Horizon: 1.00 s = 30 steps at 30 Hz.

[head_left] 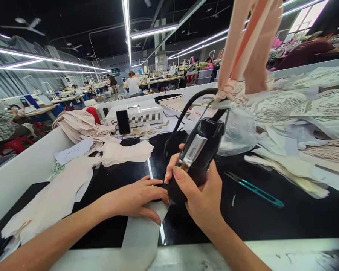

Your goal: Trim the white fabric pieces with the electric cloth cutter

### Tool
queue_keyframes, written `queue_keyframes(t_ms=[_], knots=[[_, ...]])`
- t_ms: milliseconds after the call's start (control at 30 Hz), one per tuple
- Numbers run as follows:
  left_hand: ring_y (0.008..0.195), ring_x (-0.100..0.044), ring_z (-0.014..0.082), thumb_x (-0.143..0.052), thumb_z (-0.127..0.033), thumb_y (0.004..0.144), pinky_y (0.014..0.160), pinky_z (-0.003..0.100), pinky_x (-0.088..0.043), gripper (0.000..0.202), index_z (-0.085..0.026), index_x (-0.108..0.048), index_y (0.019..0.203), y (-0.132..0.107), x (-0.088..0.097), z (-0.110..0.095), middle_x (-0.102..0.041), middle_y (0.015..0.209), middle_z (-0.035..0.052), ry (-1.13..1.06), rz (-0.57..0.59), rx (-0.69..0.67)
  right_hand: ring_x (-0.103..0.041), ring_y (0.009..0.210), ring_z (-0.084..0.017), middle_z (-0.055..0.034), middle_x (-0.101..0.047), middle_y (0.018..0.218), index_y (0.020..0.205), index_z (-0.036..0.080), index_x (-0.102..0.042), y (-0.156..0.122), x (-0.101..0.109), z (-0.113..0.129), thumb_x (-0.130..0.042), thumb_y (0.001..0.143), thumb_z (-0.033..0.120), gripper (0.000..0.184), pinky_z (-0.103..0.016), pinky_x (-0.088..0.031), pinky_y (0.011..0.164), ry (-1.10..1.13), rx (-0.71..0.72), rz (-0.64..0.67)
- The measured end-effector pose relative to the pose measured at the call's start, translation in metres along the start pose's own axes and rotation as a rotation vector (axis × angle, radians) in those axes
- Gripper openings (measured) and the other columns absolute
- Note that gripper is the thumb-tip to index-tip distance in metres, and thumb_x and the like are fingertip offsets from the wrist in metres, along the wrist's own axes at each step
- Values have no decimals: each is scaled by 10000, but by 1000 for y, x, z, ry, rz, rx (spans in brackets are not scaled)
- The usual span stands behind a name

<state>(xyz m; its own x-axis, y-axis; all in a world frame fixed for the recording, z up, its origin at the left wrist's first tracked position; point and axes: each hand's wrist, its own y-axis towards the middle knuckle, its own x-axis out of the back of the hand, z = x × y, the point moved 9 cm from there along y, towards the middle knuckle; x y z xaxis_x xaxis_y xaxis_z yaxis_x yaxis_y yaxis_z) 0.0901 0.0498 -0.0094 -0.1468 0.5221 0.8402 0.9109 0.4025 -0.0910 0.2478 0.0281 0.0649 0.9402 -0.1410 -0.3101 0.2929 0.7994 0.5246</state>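
Observation:
My right hand (200, 192) is wrapped round a black hand-held power tool (206, 139) with a metal lever on its face, the thumb lying by the lever's lower end. A black cord runs from the tool's top, and knotted pink fabric strips (237, 49) hang above it. The tool's lower end points down at the table and its tip is hidden. Beside it, my left hand (135, 197) lies palm down with fingers apart, its fingertips on a pale translucent strip of material (142, 233) that hangs over the table's front edge.
Teal thread snips (260, 194) lie to the right on the black table top (251, 222). Cut pale fabric pieces (53, 192) are piled on the left, lace pieces (307, 101) on the right. A phone (122, 122) leans against a white vented box (138, 113). People sit at sewing machines beyond.

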Motion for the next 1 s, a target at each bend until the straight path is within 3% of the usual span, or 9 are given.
queue_keyframes(t_ms=[200,367,533,700,900,1000], knots=[[1911,-513,456,-1001,-424,1191,1591,853,-306,404,-282,-871,1546,-2,-2,4,-809,1770,158,31,12,28,-724,601,-153,69,-813,857,1135,317,-732,-2,-5,3,-998,931,419,351,-305,-697,636,0,-2,15],[1954,-432,454,-997,-468,1194,1608,860,-224,435,-300,-866,1573,-3,-2,7,-740,1867,154,-4,20,34,-738,600,-155,69,-823,854,1116,318,-745,-3,-3,3,-989,928,412,322,-299,-699,632,-14,3,2],[1986,-371,434,-1004,-459,1189,1624,851,-163,429,-295,-862,1559,-1,-3,7,-806,1776,136,-28,43,42,-748,628,-171,53,-826,887,1184,323,-764,-5,0,-1,-978,979,441,319,-323,-706,648,-62,3,9],[1940,-460,459,-1023,-480,1171,1619,843,-198,464,-293,-875,1569,0,-1,8,-779,1816,150,-31,25,39,-749,663,-177,42,-827,935,1228,330,-764,-9,0,-5,-996,986,433,351,-351,-745,693,-27,-25,-5],[1844,-596,463,-1035,-447,1161,1561,833,-387,417,-281,-886,1512,1,-1,7,-836,1718,160,0,-11,13,-828,744,-233,30,-824,958,1242,341,-764,-17,-8,-1,-1028,1004,438,369,-461,-827,806,63,-38,66],[1909,-518,418,-1023,-385,1171,1608,814,-301,386,-287,-862,1509,3,-2,4,-804,1782,129,3,4,-5,-786,693,-208,30,-825,965,1270,344,-787,-20,-4,-4,-1027,1020,436,359,-477,-839,858,31,-44,52]])
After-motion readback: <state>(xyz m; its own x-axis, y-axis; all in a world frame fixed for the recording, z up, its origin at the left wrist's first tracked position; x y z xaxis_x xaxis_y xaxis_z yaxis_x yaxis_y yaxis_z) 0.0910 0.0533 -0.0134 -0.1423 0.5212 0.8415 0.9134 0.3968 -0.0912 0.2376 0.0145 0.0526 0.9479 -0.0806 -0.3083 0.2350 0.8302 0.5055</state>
